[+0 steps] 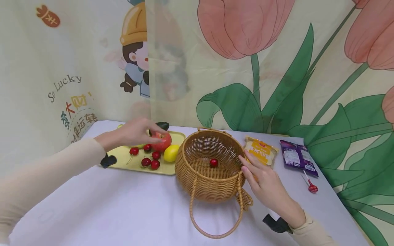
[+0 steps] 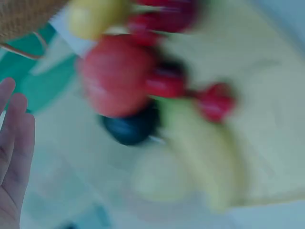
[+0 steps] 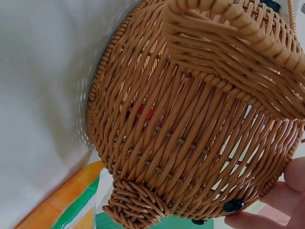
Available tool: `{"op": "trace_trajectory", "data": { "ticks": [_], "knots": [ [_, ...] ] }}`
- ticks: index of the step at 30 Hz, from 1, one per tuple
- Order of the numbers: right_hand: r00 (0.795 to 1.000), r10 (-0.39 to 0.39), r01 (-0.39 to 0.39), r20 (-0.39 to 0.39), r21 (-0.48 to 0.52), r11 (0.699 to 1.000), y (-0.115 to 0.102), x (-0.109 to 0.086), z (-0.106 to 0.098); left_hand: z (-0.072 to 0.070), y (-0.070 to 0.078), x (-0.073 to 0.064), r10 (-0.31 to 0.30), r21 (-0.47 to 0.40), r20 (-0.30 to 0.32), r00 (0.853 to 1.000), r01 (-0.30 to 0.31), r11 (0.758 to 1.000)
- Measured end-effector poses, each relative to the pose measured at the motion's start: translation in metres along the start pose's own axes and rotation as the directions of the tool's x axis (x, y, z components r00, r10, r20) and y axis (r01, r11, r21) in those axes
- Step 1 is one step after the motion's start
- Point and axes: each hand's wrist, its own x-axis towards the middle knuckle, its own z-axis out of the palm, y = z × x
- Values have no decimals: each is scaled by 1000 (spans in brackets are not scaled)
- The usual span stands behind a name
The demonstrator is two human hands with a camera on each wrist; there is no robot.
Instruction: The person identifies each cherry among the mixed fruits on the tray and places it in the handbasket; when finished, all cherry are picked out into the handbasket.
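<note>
My left hand (image 1: 135,132) hovers over the yellow tray (image 1: 126,163), fingers extended beside a red apple (image 1: 162,142) and holding nothing. In the left wrist view, its fingers (image 2: 19,143) stand apart from the blurred fruit. Several red cherries (image 1: 155,164) and a lemon (image 1: 171,153) lie on the tray; behind the apple is a dark green fruit (image 1: 162,126). With fairly straight fingers, my right hand (image 1: 267,184) touches the right rim of a wicker basket (image 1: 206,186). One cherry (image 1: 213,163) sits inside this basket.
The basket's handle (image 1: 217,236) hangs down toward the front. Right of the basket lie a yellow snack bag (image 1: 261,152), a purple packet (image 1: 297,157) and a red lollipop (image 1: 313,188). A printed cloth (image 1: 184,112) hangs behind the white table (image 1: 138,205).
</note>
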Motion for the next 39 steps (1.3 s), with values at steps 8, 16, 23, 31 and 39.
{"op": "trace_trajectory", "data": {
  "ticks": [8, 16, 23, 31, 39],
  "knots": [
    [1000, -15, 15, -11, -6, 1000, -2, 0, 0, 12, -52, -67, -241, 39, -8, 971, 241, 970],
    [1000, -12, 12, -26, -6, 1000, -1, -1, -2, 21, -75, -73, -280, 100, -1, 960, 279, 955],
    [1000, 16, -16, 13, -5, 1000, -2, -1, 0, 33, -86, -68, -275, 186, 33, 961, 265, 946],
    [999, 27, -27, 22, -9, 1000, -3, -1, 0, 45, -89, -62, -247, 209, 22, 969, 237, 949],
    [1000, 9, -9, 2, -16, 1000, -1, -1, 2, 48, -87, -56, -246, 189, -7, 969, 243, 952]
  ]
}}
